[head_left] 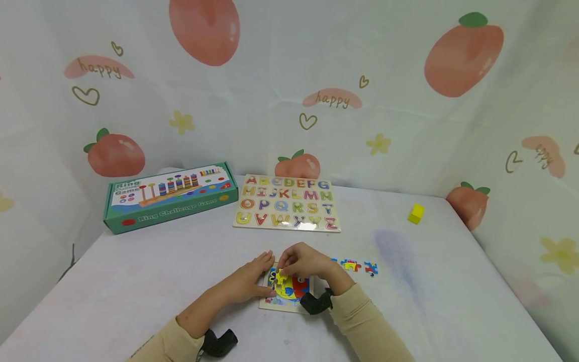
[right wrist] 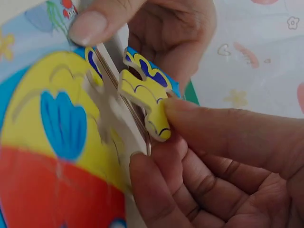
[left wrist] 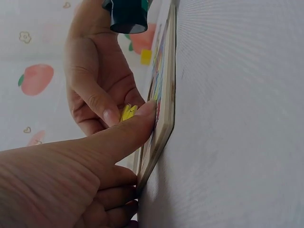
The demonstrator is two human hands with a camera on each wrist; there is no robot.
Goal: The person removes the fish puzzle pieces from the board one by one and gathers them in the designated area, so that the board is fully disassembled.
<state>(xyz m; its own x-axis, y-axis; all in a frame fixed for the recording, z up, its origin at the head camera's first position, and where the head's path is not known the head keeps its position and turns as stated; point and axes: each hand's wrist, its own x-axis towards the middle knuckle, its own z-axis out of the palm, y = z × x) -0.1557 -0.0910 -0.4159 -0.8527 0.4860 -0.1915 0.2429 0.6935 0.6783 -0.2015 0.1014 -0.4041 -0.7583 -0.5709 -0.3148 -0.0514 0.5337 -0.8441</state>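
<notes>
On the table lies a small wooden jigsaw board (head_left: 286, 302) with a yellow, red and blue picture. My left hand (head_left: 242, 282) holds it at its left side, thumb on top and the other fingers against the edge. My right hand (head_left: 307, 260) pinches a yellow jigsaw piece (right wrist: 149, 95) with blue patches between thumb and fingers. In the right wrist view the piece is tilted over a bare gap (right wrist: 111, 109) in the picture. The left wrist view shows only a yellow bit of that piece, next to the left thumb (left wrist: 128, 135).
Several loose jigsaw pieces (head_left: 351, 265) lie right of the board, partly behind the right wrist. Farther back are an alphabet board (head_left: 286, 230) and a green Ring Challenge Game box (head_left: 172, 196). A yellow block (head_left: 416, 213) stands at the far right. A printed cloth backdrop surrounds the table.
</notes>
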